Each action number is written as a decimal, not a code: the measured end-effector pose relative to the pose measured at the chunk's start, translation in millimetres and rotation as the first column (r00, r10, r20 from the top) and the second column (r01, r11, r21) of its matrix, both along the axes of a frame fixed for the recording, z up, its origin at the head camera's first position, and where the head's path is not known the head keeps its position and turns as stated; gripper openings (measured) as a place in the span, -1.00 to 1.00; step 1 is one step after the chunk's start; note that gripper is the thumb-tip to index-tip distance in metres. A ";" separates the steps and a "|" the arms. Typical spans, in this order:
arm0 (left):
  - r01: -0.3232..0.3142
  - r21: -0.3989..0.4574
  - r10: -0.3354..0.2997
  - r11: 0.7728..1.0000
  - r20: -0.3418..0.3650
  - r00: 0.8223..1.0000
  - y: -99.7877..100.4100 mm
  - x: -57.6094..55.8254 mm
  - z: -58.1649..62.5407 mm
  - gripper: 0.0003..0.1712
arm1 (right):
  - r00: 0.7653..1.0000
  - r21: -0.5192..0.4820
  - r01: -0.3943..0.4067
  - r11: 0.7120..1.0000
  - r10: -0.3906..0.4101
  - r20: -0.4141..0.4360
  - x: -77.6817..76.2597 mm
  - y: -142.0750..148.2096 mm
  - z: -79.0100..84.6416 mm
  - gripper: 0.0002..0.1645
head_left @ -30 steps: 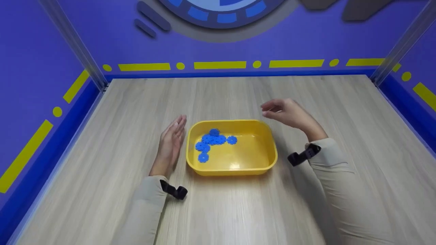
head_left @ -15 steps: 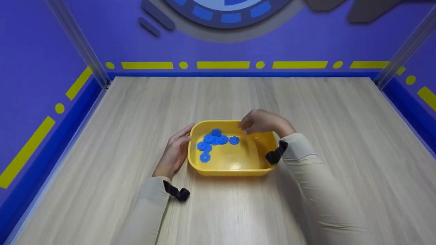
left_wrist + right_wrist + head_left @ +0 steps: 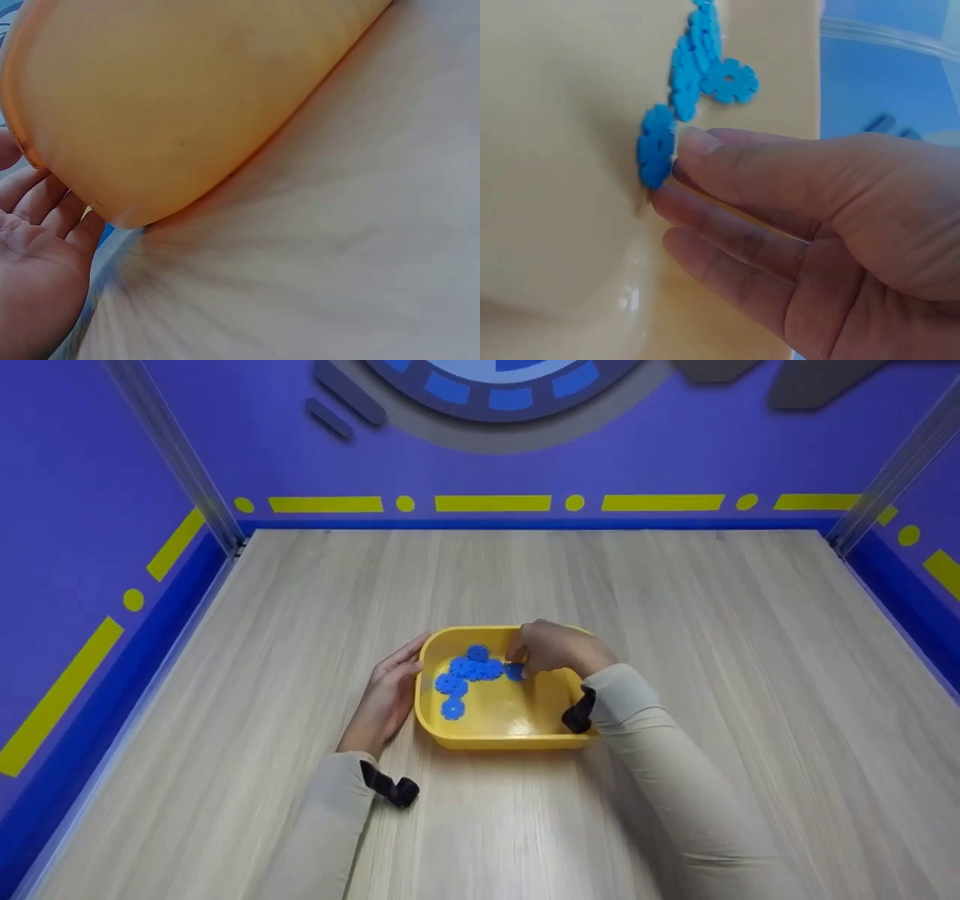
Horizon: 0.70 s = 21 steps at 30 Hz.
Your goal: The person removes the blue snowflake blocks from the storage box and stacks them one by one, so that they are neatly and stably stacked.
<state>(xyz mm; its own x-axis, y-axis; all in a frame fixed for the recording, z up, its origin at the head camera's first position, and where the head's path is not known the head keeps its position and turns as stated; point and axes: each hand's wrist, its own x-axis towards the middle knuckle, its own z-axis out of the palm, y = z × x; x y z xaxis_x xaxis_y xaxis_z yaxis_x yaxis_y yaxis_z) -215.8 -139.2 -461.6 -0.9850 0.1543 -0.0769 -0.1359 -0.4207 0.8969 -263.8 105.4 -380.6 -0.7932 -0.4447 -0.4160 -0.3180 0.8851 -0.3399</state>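
Observation:
A yellow plastic bin (image 3: 517, 741) holds several blue notched plastic discs, flower-like interlocking pieces (image 3: 465, 667). My left hand (image 3: 386, 697) rests against the bin's left end, thumb at the rim and the other fingers along the outer wall; the left wrist view shows the fingers (image 3: 52, 206) partly hidden at the bin's corner. Reaching inside over the back rim, my right hand (image 3: 559, 649) is at the rightmost disc (image 3: 656, 146). In the right wrist view, its thumb and fingertips lie at that disc's edge, with no clear pinch.
The bin stands on a light wood-grain table (image 3: 300, 585). Blue-purple panels (image 3: 487, 465) with yellow markings surround it at the back and sides. The right forearm sleeve (image 3: 675, 780) crosses above the bin's right end.
My right hand has come from beyond the bin's back right corner, leftward and down to the rightmost disc. The left hand has moved right to touch the bin. The discs stay put.

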 end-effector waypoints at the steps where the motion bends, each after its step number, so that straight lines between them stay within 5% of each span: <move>1: 0.000 0.000 0.000 1.000 -0.001 1.000 -0.3 0.5 0.1 -0.37 | 1.000 0.006 -0.005 1.000 0.005 -0.010 1.3 -1.2 -1.0 -0.57; 13: 0.001 -0.031 0.000 1.000 0.005 1.000 -0.2 -0.2 0.4 -0.38 | 0.971 0.067 -0.160 0.985 0.169 -0.168 11.4 -9.2 -9.0 -0.92; 21: -0.002 -0.009 0.002 1.000 0.008 1.000 0.7 0.5 1.4 -0.37 | 0.981 0.091 -0.134 0.987 0.144 -0.126 11.3 -11.6 -12.9 -0.72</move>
<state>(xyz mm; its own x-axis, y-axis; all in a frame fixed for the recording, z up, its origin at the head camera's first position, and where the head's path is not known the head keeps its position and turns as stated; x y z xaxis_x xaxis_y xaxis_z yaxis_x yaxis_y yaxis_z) -215.3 -138.5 -460.2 -0.9847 0.1515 -0.0861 -0.1422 -0.4133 0.8994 -252.5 93.8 -393.5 -0.7762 -0.5234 -0.3515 -0.4770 0.8521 -0.2155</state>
